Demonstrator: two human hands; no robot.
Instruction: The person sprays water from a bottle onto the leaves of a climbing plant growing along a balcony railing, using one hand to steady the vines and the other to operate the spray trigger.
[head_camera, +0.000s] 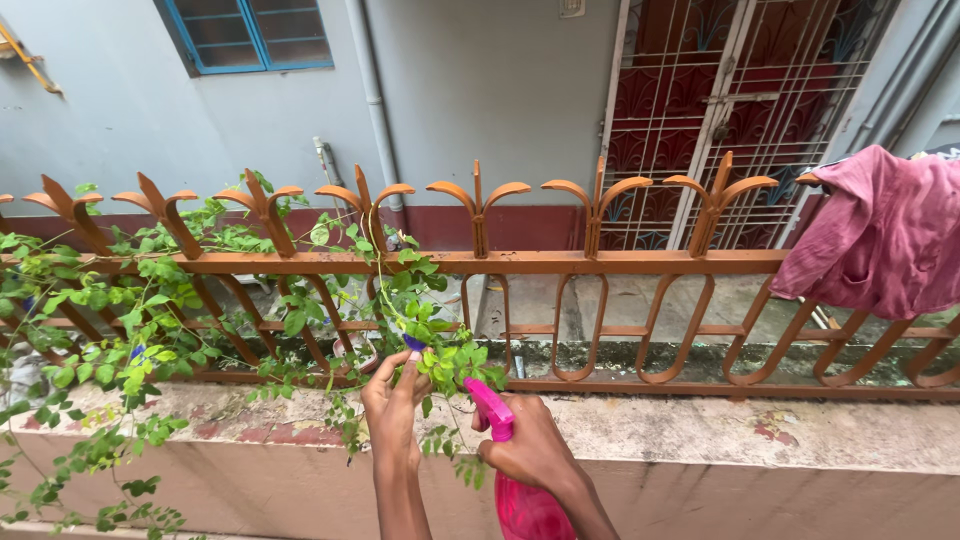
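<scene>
Spanning the whole width: an orange metal railing (560, 262) on a weathered concrete ledge (700, 425). Draped over its right end, well apart from both hands: a pink cloth (880, 235). Tangled through the left bars: a leafy green vine (150, 310). Low at centre, long axis upright, nozzle tilted up-left toward the leaves: a pink spray bottle (515, 490), wrapped tight in the right hand (530, 450). Just left of it and nearer the foliage: the left hand (392, 400), fingertips pinched on a vine sprig (425, 345). No packages, labels or signs legible anywhere.
</scene>
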